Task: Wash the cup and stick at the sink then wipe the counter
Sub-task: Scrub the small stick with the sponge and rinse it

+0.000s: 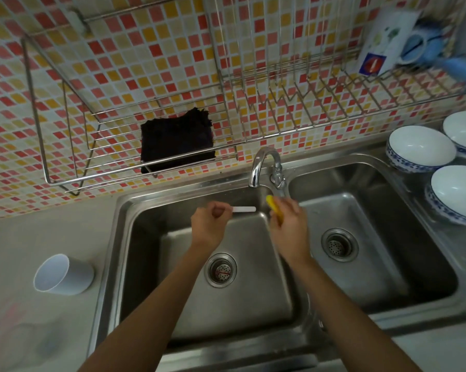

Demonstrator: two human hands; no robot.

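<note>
My left hand pinches a flat white stick and holds it level under the spout of the faucet, over the left basin of the steel sink. My right hand is closed around a yellow tap handle beside the faucet base. No running water is visible. A white cup lies on its side on the grey counter left of the sink, its mouth facing left.
A dark folded cloth rests in the wire wall rack. A dish rack hangs to the right, holding a blue mug and a carton. Three blue-rimmed white bowls stand on the drainboard right of the right basin.
</note>
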